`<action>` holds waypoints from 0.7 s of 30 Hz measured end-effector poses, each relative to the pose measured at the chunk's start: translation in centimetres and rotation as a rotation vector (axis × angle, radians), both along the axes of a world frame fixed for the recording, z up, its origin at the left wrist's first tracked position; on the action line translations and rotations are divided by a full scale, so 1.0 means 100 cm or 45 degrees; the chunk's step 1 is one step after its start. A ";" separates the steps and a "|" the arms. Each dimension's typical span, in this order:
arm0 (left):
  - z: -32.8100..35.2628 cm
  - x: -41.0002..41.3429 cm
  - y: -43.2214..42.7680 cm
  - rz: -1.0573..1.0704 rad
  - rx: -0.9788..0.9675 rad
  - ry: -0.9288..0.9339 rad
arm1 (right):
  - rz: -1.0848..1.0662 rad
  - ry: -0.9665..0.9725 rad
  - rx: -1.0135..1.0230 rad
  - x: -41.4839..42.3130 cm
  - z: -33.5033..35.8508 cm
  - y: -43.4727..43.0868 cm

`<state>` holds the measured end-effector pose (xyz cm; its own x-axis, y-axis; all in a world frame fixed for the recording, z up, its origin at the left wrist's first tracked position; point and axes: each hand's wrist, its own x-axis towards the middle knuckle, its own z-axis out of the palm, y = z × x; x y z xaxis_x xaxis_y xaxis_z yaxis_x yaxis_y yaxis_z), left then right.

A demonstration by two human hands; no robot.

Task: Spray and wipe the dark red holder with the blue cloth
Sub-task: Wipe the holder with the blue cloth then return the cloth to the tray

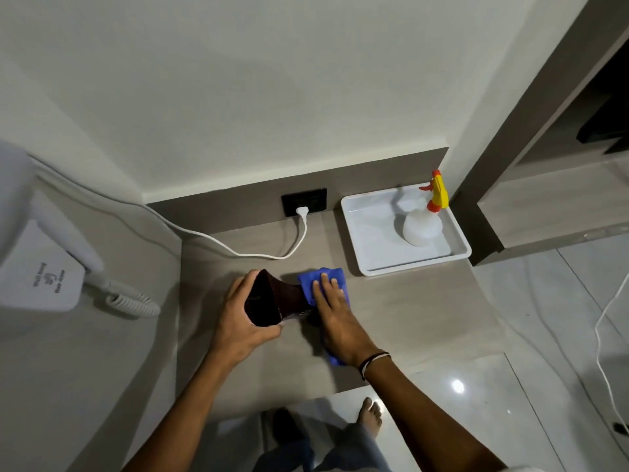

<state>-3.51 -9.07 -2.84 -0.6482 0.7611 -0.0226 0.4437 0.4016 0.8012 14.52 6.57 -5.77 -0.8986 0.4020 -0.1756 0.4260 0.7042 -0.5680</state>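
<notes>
The dark red holder [272, 298] is tilted on its side over the grey counter, its open mouth facing me. My left hand [238, 321] grips it around the rim. My right hand [335, 315] presses the blue cloth [315, 279] against the holder's right side, fingers spread flat on the fabric; a tail of the cloth hangs out under my wrist. The white spray bottle [422, 226] with a yellow and orange trigger head stands apart in a white tray [360, 233] at the back right.
A white cable [238, 252] runs across the counter to a plug in the black wall socket [304, 201]. A white wall-mounted hair dryer [44, 267] with a coiled cord hangs at left. The counter's front edge [306, 396] is near my legs; tiled floor lies right.
</notes>
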 end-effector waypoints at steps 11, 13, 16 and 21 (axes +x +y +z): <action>0.006 -0.001 -0.009 0.066 0.003 -0.017 | 0.072 0.024 0.136 -0.002 -0.008 -0.004; 0.005 0.000 -0.010 0.056 -0.009 -0.025 | 0.041 0.040 0.050 -0.009 -0.002 -0.009; 0.008 -0.003 -0.005 0.009 -0.010 -0.038 | 0.130 0.306 -0.089 -0.022 0.006 -0.043; 0.008 -0.003 -0.006 -0.008 -0.010 0.005 | 0.153 0.308 0.180 -0.016 -0.009 -0.034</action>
<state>-3.78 -9.70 -2.06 -0.6435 0.7650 -0.0262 0.4492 0.4051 0.7963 12.96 3.18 -6.69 -0.9502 0.2954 0.0994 0.1992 0.8208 -0.5354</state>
